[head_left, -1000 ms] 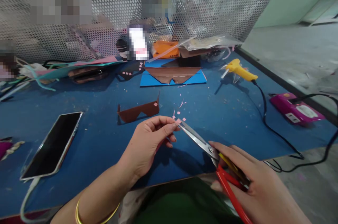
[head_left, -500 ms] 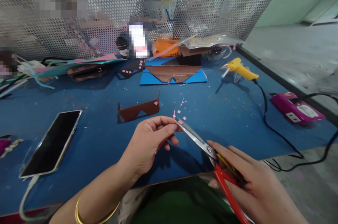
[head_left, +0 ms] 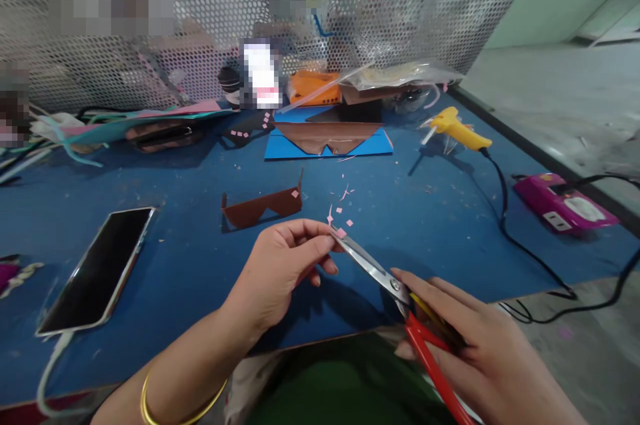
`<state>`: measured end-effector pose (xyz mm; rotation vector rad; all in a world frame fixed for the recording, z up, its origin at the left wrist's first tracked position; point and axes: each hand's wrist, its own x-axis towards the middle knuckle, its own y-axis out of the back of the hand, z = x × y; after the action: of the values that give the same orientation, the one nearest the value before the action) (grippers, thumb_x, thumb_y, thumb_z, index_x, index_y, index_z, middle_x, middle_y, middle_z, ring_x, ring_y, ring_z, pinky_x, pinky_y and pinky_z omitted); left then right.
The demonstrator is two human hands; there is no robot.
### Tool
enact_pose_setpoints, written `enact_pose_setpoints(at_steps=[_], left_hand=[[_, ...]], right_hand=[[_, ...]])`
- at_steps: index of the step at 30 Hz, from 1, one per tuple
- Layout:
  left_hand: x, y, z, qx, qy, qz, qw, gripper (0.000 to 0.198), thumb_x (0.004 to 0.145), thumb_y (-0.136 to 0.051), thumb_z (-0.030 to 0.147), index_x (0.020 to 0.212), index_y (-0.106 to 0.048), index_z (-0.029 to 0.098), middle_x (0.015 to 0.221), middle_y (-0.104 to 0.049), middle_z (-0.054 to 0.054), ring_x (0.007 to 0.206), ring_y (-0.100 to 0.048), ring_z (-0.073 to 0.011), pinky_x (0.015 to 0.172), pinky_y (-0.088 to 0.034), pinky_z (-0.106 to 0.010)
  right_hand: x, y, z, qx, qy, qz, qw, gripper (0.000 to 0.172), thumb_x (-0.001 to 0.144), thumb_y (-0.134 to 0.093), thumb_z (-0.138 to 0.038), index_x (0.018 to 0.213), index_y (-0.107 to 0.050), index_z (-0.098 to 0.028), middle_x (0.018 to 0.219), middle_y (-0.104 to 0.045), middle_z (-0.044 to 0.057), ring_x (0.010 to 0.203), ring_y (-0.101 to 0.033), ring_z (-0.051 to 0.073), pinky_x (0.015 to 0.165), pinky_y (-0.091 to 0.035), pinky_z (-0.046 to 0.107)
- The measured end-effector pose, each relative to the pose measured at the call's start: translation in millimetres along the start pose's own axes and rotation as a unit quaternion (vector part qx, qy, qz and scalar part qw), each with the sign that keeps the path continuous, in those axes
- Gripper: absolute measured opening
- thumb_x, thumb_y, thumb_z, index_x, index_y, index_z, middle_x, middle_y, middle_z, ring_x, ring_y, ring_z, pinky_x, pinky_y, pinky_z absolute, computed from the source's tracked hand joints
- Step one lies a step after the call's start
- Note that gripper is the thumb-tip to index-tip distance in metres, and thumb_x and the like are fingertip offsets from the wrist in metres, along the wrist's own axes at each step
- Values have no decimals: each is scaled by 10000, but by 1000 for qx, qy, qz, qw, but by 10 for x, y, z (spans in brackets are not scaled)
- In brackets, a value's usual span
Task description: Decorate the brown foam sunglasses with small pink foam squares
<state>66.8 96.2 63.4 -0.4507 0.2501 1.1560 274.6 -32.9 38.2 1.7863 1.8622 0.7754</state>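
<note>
My left hand (head_left: 273, 278) is closed, thumb and forefinger pinching a tiny pink piece (head_left: 341, 233), mostly hidden by the fingers. At those fingertips lie the narrow blade tips of a pair of scissors (head_left: 373, 267). My right hand (head_left: 480, 345) grips their red handles, fingers through the loops. Just beyond the tips, small pink squares (head_left: 349, 223) and thin pink offcuts (head_left: 345, 193) are scattered on the blue table (head_left: 200, 265). Left of them stands a brown glasses-shaped cutout (head_left: 250, 211) with folded arms and one pink square on its right corner.
A phone (head_left: 103, 271) on a white cable lies at left. Farther back are a brown cutout (head_left: 325, 138) over blue card (head_left: 280, 153) and a black piece with pink squares (head_left: 243, 125). At right are a yellow glue gun (head_left: 457, 128) and purple power socket (head_left: 565, 203), with a trailing black cord.
The scissor blades have come slightly closer together at the pink piece. Both hands stay almost in place, and the things on the table have not moved.
</note>
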Motion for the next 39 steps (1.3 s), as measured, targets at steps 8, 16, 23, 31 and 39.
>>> enact_pose_setpoints(at_steps=[8,16,23,31,39], left_hand=[[-13,7,23,45,-19,10,999,57,788,-658,162,782,-715,158,621,-675,17,453,-540,-35,392,-366,-110],[-15,-10,41,69,-26,15,997,38,772,-694,198,786,-711,168,648,-681,12,469,-550,-47,388,-345,-130],[-20,-14,40,78,-29,20,996,72,753,-722,240,786,-714,177,647,-686,4,459,-508,-58,398,-341,-160],[-12,-12,27,76,-35,11,996,86,766,-728,262,755,-728,177,683,-705,-4,463,-466,-49,397,-310,-156],[-10,0,1,79,-44,19,996,88,773,-720,263,761,-743,180,694,-715,-22,475,-468,-63,404,-323,-171]], right_hand=[[4,15,-27,-10,-11,-10,1000,539,817,-669,-220,1342,-564,-283,828,-655,-10,635,-666,101,549,-554,146],[-23,-26,6,54,-31,12,998,487,840,-632,-251,1323,-589,-306,820,-654,3,636,-665,124,550,-555,190],[-10,-17,-4,38,-33,12,999,456,820,-677,-296,1274,-628,-298,747,-626,-9,591,-626,126,514,-541,199],[13,27,-23,-9,-9,-3,1000,459,828,-669,-287,1283,-614,-276,765,-646,-14,603,-641,116,522,-548,180],[31,24,-65,-41,-27,8,999,485,804,-693,-333,1279,-616,-280,793,-681,6,592,-655,128,505,-548,193]])
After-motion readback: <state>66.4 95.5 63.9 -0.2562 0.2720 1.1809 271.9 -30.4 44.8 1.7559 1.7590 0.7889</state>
